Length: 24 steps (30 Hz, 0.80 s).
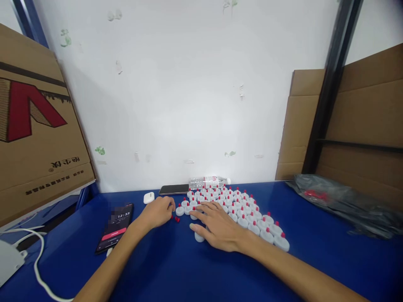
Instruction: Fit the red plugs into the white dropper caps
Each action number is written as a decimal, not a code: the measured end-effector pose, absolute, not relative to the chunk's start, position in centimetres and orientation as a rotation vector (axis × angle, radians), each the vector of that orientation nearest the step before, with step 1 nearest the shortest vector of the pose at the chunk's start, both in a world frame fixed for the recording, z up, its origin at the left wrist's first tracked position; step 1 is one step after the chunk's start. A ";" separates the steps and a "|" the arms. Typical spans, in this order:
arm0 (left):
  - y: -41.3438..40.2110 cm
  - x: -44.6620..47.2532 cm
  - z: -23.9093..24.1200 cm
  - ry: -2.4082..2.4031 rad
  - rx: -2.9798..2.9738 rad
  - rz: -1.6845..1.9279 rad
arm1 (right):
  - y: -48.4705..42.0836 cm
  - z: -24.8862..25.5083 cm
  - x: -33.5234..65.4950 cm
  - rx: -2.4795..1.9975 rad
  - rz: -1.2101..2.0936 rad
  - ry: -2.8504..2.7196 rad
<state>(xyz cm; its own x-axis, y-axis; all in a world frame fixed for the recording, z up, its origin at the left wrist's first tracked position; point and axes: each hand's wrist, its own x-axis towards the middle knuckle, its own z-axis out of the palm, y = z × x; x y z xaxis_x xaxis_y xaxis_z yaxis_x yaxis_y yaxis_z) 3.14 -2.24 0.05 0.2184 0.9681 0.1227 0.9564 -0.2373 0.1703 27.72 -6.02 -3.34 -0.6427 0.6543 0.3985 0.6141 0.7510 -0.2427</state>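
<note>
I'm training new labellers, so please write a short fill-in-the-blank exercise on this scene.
1. The small loose pieces near the left hand are coloured ____.
2. The right hand is over round pieces with red tips and ____ bases.
3. The lit phone shows the time ____.
4. The tabletop is coloured ____.
Missing words: red; white; 12:33; blue

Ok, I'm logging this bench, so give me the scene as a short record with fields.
Left hand: curled, beside loose red pieces
Right hand: spread over white red-tipped caps
Surface: blue table
Left side: lit phone, white case
Back: dark phone, clear bottle
Right side: grey plastic bag
</note>
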 end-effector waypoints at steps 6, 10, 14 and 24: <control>-3.2 4.5 1.1 1.964 2.425 0.589 | -5.8 -2.9 28.0 -0.898 0.071 -2.428; -4.7 6.2 1.7 1.551 2.538 0.783 | -6.2 -2.0 28.2 -0.793 -0.043 -2.284; -6.1 7.9 1.6 1.290 2.588 0.820 | -6.2 -1.7 28.7 -0.742 -0.122 -2.279; -6.5 9.0 0.9 1.198 2.662 0.775 | -6.0 -1.8 29.8 -0.619 -0.006 -2.283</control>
<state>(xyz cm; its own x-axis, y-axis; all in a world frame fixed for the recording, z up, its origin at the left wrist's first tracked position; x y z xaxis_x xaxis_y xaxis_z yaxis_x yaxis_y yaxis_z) 9.04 -6.49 0.91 0.5554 0.7278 0.4023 0.6654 -0.6791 0.3100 29.82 -5.98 -1.77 -0.5961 0.4314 0.6771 0.4348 0.8825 -0.1794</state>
